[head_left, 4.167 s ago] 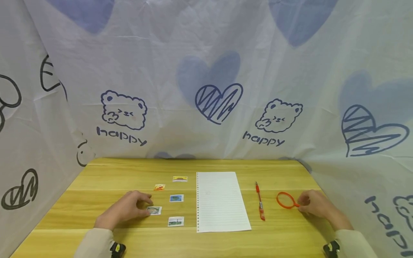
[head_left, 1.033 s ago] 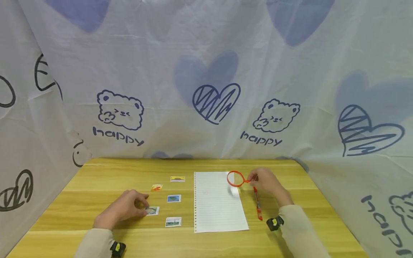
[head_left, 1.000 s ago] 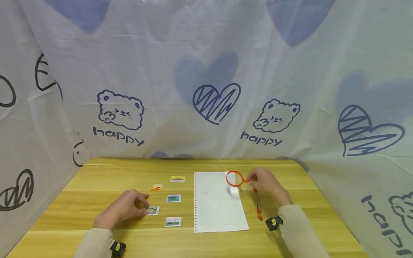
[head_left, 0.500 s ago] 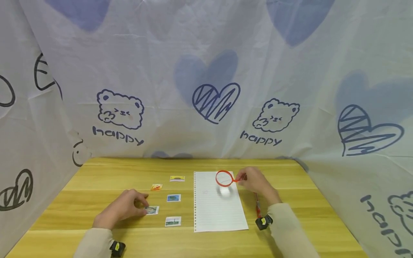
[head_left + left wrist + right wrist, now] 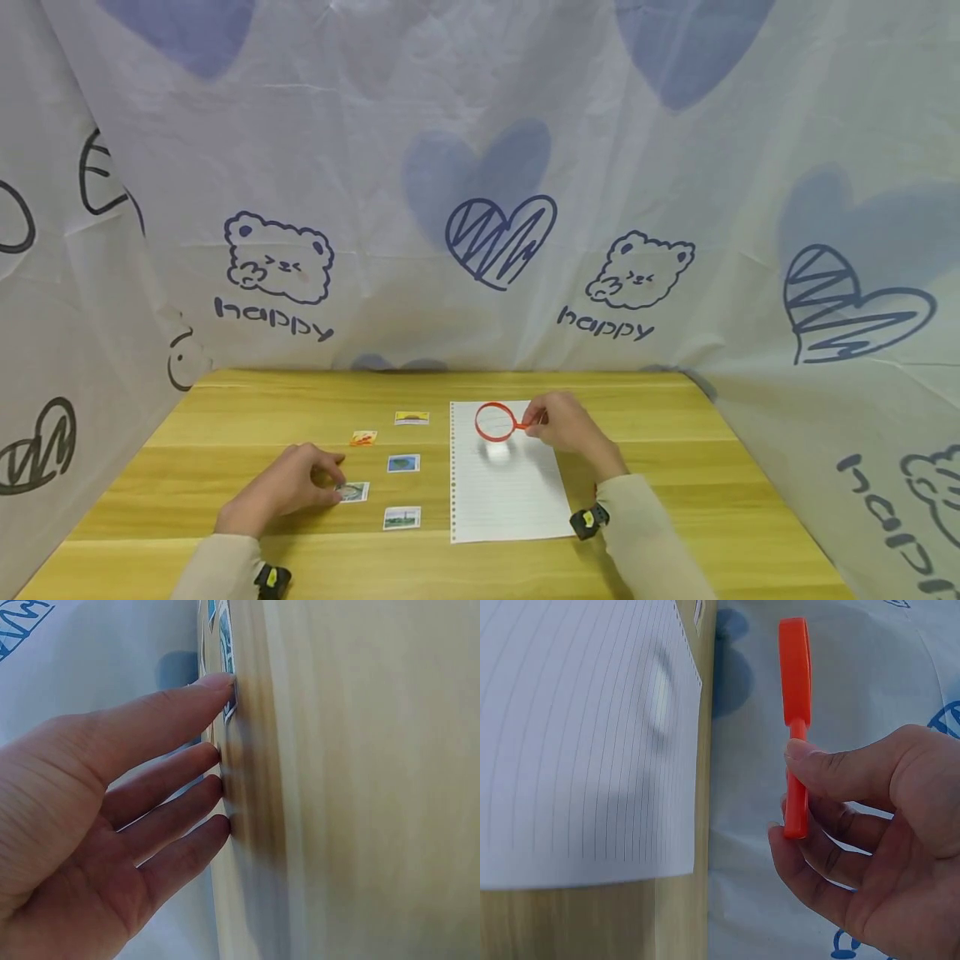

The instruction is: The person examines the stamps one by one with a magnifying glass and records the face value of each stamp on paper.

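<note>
My right hand (image 5: 566, 429) pinches the short handle of a red-rimmed magnifying glass (image 5: 796, 671) between thumb and fingers. Its round lens (image 5: 495, 422) is raised over the upper part of a lined, punched sheet of paper (image 5: 506, 504), casting a shadow with a bright spot there. At the left, my left hand (image 5: 288, 487) rests low on the table with loosely bent fingers. In the left wrist view its thumb tip lies at the edge of a grey-green stamp (image 5: 228, 656), and the other fingertips reach the wood.
Between left hand and paper lie more stamps: a yellow stamp (image 5: 412, 417), an orange stamp (image 5: 363, 438), a blue stamp (image 5: 403, 463) and a landscape stamp (image 5: 402, 517). A printed white curtain (image 5: 420, 275) borders the wooden table (image 5: 720, 517). The right forearm hides the red pen.
My right hand has picked up the magnifying glass from the table's right side and carried it left, past the pen, over the paper. The left hand has stayed by the stamp.
</note>
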`<state>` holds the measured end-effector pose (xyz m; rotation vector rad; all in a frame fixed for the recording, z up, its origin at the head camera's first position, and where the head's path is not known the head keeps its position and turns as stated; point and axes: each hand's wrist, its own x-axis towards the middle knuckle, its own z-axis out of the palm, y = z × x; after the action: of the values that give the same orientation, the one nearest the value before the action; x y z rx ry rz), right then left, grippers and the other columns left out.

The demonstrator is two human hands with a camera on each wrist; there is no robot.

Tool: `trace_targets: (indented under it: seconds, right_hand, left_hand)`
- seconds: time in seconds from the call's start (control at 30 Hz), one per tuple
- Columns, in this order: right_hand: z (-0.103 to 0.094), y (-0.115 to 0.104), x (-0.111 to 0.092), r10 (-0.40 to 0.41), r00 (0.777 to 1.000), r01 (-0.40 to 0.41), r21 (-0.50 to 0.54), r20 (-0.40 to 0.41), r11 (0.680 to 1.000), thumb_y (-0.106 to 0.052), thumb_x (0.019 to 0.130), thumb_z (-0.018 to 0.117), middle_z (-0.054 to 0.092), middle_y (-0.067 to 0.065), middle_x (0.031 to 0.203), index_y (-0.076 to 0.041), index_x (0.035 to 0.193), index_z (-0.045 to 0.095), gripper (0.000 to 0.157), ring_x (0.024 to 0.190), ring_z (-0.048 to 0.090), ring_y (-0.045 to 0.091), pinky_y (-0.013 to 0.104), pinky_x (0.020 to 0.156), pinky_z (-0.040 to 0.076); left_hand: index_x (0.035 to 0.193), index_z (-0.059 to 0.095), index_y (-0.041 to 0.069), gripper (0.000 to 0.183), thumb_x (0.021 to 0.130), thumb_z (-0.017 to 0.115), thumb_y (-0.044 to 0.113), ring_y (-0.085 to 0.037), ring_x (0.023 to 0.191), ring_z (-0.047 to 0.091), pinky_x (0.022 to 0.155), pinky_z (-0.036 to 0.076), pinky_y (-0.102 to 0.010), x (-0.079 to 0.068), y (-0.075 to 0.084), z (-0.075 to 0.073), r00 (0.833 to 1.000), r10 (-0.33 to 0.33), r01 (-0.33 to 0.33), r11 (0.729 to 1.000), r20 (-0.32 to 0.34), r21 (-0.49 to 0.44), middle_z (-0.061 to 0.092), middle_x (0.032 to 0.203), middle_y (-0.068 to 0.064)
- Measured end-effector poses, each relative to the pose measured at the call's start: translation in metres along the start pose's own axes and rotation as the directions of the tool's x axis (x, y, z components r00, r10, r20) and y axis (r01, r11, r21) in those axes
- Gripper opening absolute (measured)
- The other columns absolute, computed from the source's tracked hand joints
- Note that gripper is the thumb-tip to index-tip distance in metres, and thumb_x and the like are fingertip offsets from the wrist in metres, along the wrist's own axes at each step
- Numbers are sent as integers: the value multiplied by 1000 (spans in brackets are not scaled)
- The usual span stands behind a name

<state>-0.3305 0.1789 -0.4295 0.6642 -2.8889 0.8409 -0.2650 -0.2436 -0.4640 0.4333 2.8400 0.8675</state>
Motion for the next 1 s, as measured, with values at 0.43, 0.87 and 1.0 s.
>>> trace_targets:
  seconds: [0.43, 0.87, 1.0]
  right_hand:
    - [19, -26, 8, 24, 999, -26, 51, 37, 998, 0, 85, 80, 69, 0, 77, -8, 82, 75, 10, 70, 56, 11, 22, 66, 49]
    - [34, -37, 13, -25, 997, 18, 94, 77, 995, 1, 84, 80, 70, 1, 77, -5, 83, 75, 8, 71, 57, 10, 23, 66, 49]
    - [40, -41, 15, -52, 996, 45, 100, 70, 994, 1, 83, 80, 71, 1, 76, -6, 81, 74, 9, 69, 57, 9, 22, 65, 48]
  left_hand:
    - [91, 82, 18, 17, 77, 90, 13, -50, 130, 58, 110, 45, -63, 0, 0, 1, 1000, 17, -17, 1000, -4, -7, 67, 135, -24]
    - [91, 82, 19, 17, 77, 90, 14, -51, 131, 57, 111, 44, -64, 1, -1, 1, 1000, 25, -25, 1000, -6, -10, 67, 134, -25]
    - [90, 82, 19, 16, 77, 90, 14, -51, 130, 57, 111, 44, -64, 0, -2, 1, 1000, 22, -22, 1000, -11, -5, 68, 134, -24]
